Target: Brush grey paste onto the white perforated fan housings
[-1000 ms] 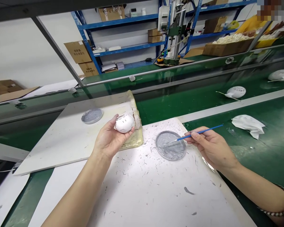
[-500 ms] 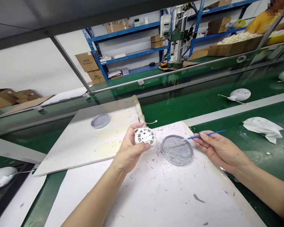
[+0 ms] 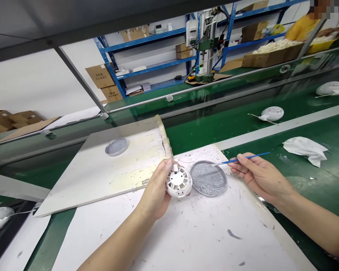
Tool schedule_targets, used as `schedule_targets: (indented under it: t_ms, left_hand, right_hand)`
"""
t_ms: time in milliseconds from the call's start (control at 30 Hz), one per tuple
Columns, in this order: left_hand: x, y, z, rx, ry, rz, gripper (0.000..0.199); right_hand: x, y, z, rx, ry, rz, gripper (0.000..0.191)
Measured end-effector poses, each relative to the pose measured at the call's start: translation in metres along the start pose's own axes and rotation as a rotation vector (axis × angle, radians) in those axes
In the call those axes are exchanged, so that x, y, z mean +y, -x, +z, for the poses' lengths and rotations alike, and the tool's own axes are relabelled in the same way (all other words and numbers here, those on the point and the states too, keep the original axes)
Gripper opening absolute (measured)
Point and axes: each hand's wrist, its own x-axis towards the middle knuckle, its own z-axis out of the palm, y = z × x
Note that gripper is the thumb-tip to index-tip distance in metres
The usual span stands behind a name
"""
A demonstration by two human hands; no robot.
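Observation:
My left hand (image 3: 157,188) is closed around a round white vented part (image 3: 179,181), its slotted face turned up toward the camera. Between my thumb and fingers, my right hand (image 3: 255,171) pinches a thin blue brush (image 3: 243,159). The brush tip reaches over the right side of a round dish of grey paste (image 3: 209,178), which rests on white paper (image 3: 186,233) marked with grey specks. The white part is just left of the dish. A second grey dish (image 3: 116,146) sits on the white board at the left.
White vented units with wires lie on the green belt (image 3: 272,113), (image 3: 329,88) and at the far left. A crumpled white cloth (image 3: 305,148) is at right. Beyond are blue shelves, a press machine (image 3: 207,45), cartons and a person in yellow (image 3: 301,28). A metal frame crosses overhead.
My left hand has turned the white part and lowered it, so a different face shows. My right hand still holds the brush at the dish. The view has shifted slightly.

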Motion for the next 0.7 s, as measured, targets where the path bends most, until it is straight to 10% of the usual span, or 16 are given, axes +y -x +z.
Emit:
schedule_targets:
  t_ms: [267,700]
  left_hand:
    - [0.001,-0.001,0.009,0.182,0.155,-0.207,0.021]
    - [-0.003,0.006,0.010,0.097,0.135,-0.214,0.021]
  right_hand:
    - [-0.006,0.002,0.002,-0.008,-0.093,0.051,0.027]
    - [-0.014,0.016,0.005,-0.050,-0.079,-0.037,0.011]
